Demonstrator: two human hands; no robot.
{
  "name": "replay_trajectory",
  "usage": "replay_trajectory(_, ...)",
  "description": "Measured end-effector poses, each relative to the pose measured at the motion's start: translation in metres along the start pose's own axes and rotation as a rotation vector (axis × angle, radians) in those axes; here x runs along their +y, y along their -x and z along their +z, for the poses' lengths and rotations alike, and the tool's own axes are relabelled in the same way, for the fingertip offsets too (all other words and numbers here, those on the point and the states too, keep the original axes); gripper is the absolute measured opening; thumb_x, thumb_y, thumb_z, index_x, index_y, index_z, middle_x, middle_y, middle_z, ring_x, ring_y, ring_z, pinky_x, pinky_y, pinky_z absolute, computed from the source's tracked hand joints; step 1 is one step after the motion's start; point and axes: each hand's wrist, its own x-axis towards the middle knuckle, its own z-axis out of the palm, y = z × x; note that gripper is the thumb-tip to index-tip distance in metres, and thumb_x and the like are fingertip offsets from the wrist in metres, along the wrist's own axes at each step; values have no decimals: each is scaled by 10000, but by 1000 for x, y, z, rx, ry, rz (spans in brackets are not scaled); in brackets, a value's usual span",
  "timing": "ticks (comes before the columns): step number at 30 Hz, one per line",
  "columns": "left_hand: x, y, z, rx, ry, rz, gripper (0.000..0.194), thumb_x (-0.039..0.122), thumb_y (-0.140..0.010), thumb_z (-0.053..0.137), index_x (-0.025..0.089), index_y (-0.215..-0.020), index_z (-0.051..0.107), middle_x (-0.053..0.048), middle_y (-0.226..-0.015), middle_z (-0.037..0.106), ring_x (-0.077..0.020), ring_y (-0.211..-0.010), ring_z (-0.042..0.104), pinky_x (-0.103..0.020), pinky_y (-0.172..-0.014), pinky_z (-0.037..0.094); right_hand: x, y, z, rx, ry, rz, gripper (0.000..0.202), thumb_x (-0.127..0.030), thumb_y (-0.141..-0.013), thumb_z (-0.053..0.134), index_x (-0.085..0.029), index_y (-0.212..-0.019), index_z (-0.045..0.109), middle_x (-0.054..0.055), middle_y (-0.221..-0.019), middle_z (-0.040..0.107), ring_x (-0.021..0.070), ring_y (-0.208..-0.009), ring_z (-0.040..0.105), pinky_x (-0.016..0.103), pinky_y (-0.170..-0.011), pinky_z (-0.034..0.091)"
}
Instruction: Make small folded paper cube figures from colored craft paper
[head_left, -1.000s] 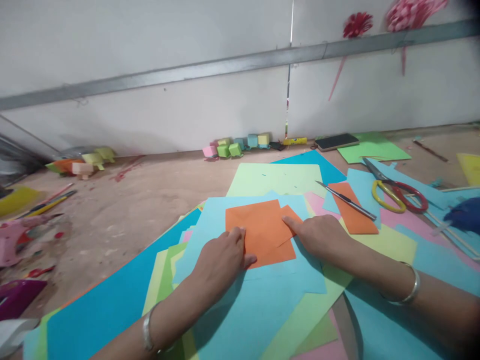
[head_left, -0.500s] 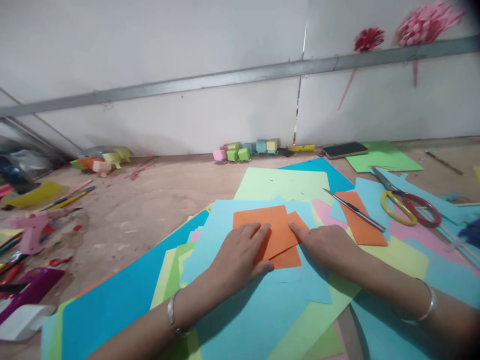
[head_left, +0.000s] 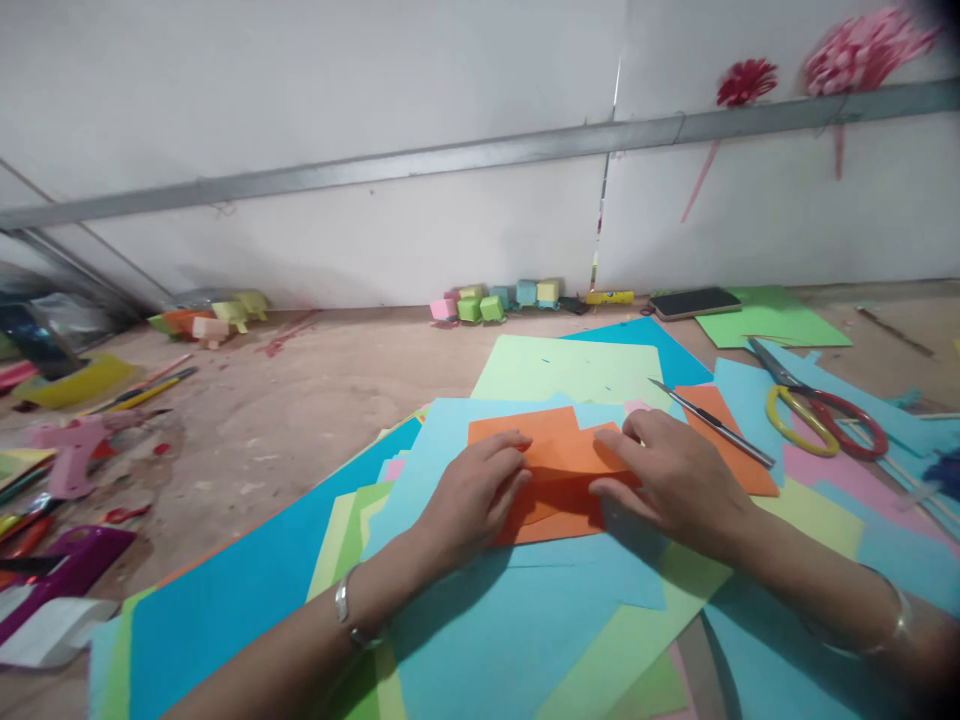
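An orange paper strip (head_left: 574,454) is raised a little, with a shadow below it on a larger orange sheet of paper (head_left: 559,528). My left hand (head_left: 476,490) has its fingers closed at the strip's left end; the fingertips partly cover that end. At the right end, my right hand (head_left: 671,480) grips the strip between thumb and fingers. Light blue paper (head_left: 480,625) lies beneath the orange pieces. To the right of my right hand, a craft knife (head_left: 712,424) rests across another orange piece of paper (head_left: 739,470).
Scissors (head_left: 814,410) with yellow and red handles lie at the right. Behind them are a phone (head_left: 696,303) and a green sheet (head_left: 780,318). Small paper cubes (head_left: 491,306) line the wall. A pink glue gun (head_left: 75,455) and a purple tool (head_left: 82,565) are at the left.
The orange strip was lying flat under my fingers and is now lifted and turned more level. My right hand has gone from a pointing touch to a grip, and my left fingers have curled.
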Motion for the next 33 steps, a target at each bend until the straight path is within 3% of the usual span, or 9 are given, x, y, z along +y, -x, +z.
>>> replay_trajectory(4, -1, -5, -4, 184, 376, -248, 207, 358, -937, 498, 196, -846, 590, -66, -930, 716, -199, -855, 673, -333, -768, 545, -1, 1, 0, 88, -192, 26, 296, -70, -872, 393, -159, -718, 629, 66, -702, 578, 159, -637, 495, 260, -533, 301)
replay_trajectory(9, 7, -11, -8, 227, 948, -462, 476, 443, -702, 791, 180, -1023, 559, -78, -1024, 676, -211, -901, 664, -302, -732, 559, -9, -1, -6, 1, -587, 302, 295, -248, -878, 495, -185, -591, 511, -1, -591, 508, 111, -540, 447, 241, -509, 313)
replay_trajectory(14, 4, -14, -18, 90, 1066, -665, 646, 254, -584, 865, 172, -1141, 549, -90, -1087, 668, -247, -931, 680, -337, -751, 573, -9, -9, -14, -331, -959, 783, 391, -440, -778, 563, -213, -522, 374, -46, -520, 360, 93, -486, 336, 249, -464, 247)
replay_trajectory(16, -1, -15, -21, 93, 1070, -739, 660, 236, -585, 849, 172, -1166, 540, -76, -1046, 667, -222, -835, 690, -336, -705, 573, -8, -10, -14, -430, -1133, 886, 316, -447, -741, 606, -204, -585, 479, -53, -534, 394, 89, -486, 350, 242, -459, 249)
replay_trajectory(18, -7, -15, -22, 141, 1025, -780, 683, 229, -591, 828, 175, -1199, 522, -52, -973, 660, -199, -759, 681, -334, -672, 567, -8, -9, -12, -447, -1224, 910, 264, -409, -742, 626, -176, -868, 638, -67, -550, 429, 95, -488, 394, 234, -462, 270)
replay_trajectory(20, -14, -16, -18, 213, 918, -768, 672, 221, -608, 795, 175, -1215, 511, -40, -939, 643, -191, -738, 669, -340, -670, 561, -9, -8, -10, -412, -1187, 875, 547, -345, -782, 599, -178, -1300, 543, -93, -542, 436, 109, -489, 444, 228, -477, 317)
replay_trajectory(22, -22, -17, -12, 296, 764, -697, 613, 196, -620, 758, 175, -1189, 530, -55, -983, 637, -202, -796, 662, -348, -699, 555, -10, -6, -8, -377, -1080, 755, 653, -301, -825, 536, -191, -1456, 412, -98, -522, 454, 124, -491, 493, 239, -508, 392)
replay_trajectory(28, -36, -18, 1, 530, 585, -482, 405, 170, -661, 701, 178, -1051, 593, -115, -1161, 627, -250, -1038, 630, -365, -807, 542, -19, 0, -6, -257, -876, 249, 413, -141, -785, 416, -191, -1087, 692, 67, -939, 746, 185, -817, 702, 292, -687, 569)
replay_trajectory(33, -33, -21, 1, 607, 714, -371, 416, 273, -762, 648, 196, -1149, 518, -130, -1177, 624, -247, -1111, 618, -380, -833, 561, -28, 5, -6, 165, -482, -84, 332, -49, -856, 441, -204, -1030, 679, 57, -922, 759, 162, -815, 708, 256, -709, 559)
